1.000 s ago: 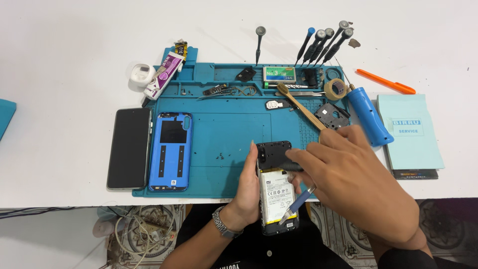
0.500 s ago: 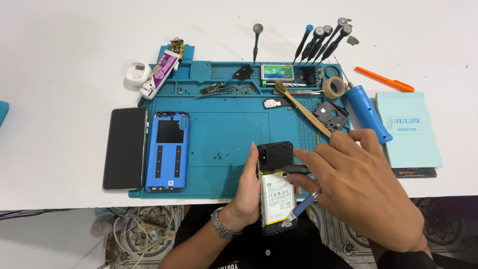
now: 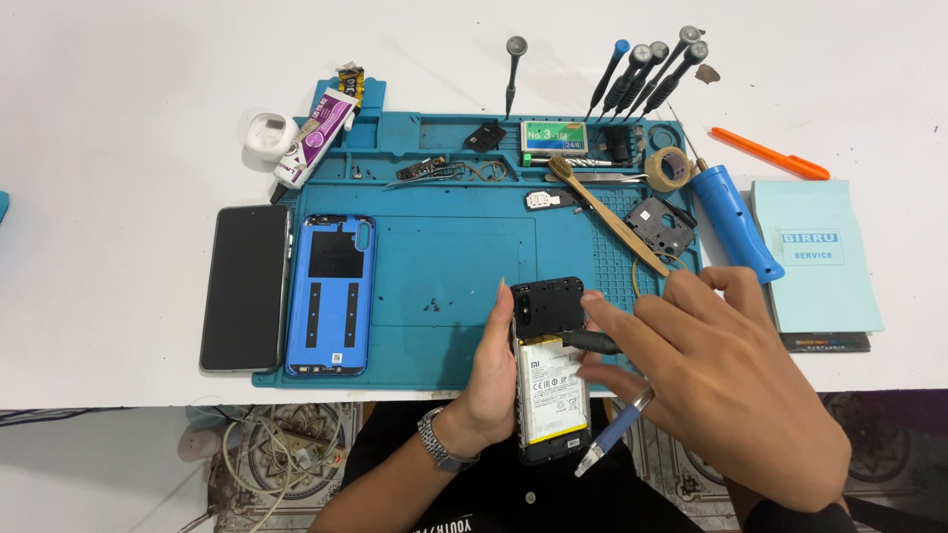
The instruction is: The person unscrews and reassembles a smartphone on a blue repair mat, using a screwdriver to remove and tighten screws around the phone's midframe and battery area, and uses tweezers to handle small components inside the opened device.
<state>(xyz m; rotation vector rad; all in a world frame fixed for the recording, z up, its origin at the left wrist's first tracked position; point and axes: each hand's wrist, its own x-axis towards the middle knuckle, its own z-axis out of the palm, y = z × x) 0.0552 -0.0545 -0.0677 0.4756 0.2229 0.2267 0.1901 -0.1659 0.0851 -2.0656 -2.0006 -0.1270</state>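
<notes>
My left hand [image 3: 491,380] grips the left edge of an opened phone [image 3: 549,370] held upright over the near edge of the blue work mat [image 3: 444,257]. The phone's white battery and black upper cover are exposed. My right hand [image 3: 721,380] holds a slim screwdriver [image 3: 604,345] with a black shaft and blue-grey handle; its tip rests on the phone just below the black cover. A watch sits on my left wrist.
A blue back cover [image 3: 331,293] and a black phone [image 3: 245,286] lie at the mat's left. Glue tube [image 3: 316,138], screwdrivers [image 3: 642,69], brush [image 3: 602,207], tape roll [image 3: 669,168], blue tool [image 3: 736,222], orange pen [image 3: 770,153], pale booklet [image 3: 815,257] surround the mat.
My right hand has shifted slightly right and lower, uncovering more of the phone's black cover. The left hand keeps its hold on the phone.
</notes>
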